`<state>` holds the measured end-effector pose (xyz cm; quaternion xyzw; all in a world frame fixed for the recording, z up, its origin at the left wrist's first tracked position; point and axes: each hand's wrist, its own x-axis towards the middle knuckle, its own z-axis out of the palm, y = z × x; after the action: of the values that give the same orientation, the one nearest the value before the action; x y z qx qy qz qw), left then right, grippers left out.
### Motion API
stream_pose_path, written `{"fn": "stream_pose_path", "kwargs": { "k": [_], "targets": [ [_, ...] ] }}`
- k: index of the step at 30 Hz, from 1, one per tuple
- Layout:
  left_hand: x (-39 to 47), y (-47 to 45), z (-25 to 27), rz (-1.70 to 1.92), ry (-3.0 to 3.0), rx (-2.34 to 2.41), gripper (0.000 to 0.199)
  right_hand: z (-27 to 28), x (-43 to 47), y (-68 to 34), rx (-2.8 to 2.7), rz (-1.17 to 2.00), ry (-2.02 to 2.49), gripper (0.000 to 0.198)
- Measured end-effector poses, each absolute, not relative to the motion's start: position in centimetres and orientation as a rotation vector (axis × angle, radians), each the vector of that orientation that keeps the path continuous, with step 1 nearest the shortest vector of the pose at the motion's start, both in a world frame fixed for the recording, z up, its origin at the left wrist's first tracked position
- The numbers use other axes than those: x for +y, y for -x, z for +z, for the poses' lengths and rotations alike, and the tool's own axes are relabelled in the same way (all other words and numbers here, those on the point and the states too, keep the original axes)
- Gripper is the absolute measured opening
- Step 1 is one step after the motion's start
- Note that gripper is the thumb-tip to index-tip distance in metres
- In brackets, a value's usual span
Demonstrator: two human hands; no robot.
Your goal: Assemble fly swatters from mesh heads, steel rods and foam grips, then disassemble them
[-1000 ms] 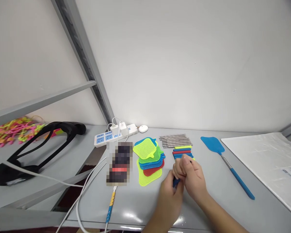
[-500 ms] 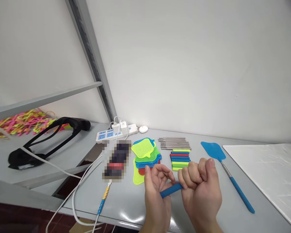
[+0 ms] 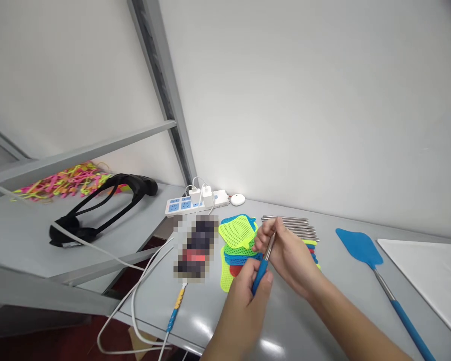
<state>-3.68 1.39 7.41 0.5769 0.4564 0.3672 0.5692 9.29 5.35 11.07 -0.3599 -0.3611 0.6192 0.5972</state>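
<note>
My left hand (image 3: 248, 296) is closed around the blue grip of a fly swatter handle (image 3: 261, 276), whose metal rod points up and away. At the rod's upper end, my right hand (image 3: 285, 255) has its thumb and curled fingers about the metal tip. Just beyond my hands lie stacked mesh swatter heads (image 3: 238, 231) in yellow-green, green, blue and red. Several metal rods (image 3: 300, 226) rest behind my right hand, which partly hides a row of coloured grip sleeves (image 3: 312, 249). To the right is a whole blue fly swatter (image 3: 389, 291).
A phone with a blurred screen (image 3: 197, 248) lies left of the heads, on a cable. Behind it are a power strip (image 3: 184, 204) and a white round device (image 3: 237, 199). A black frame-like object (image 3: 105, 208) sits on the left shelf. White sheeting (image 3: 424, 271) covers the right side.
The blue piece now shows a metal rod out of its end. My right hand has moved from gripping the blue part to the rod's tip; my left hand now grips the blue part. The view shifted left.
</note>
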Motion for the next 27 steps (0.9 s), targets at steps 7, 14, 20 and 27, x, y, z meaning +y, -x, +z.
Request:
{"fn": "stream_pose_path", "kwargs": {
  "k": [7,14,20,27],
  "targets": [
    [3.8,4.6,6.3,0.993,-1.659,1.366,0.028,7.5,14.7,-12.5,-1.819,0.641,1.532,0.043],
    [5.7,4.8,3.9,0.841,-2.152,1.45,0.03,3.8,18.2,-13.1,-2.179,0.48,1.667,0.022],
    [5.4,4.8,3.6,0.815,-2.188,1.495,0.016,3.5,18.0,-13.5,-2.233,0.432,1.729,0.016],
    [4.6,4.7,4.1,0.86,-2.214,1.448,0.014,4.5,16.3,-13.8,-2.131,0.495,1.766,0.01]
  ]
}}
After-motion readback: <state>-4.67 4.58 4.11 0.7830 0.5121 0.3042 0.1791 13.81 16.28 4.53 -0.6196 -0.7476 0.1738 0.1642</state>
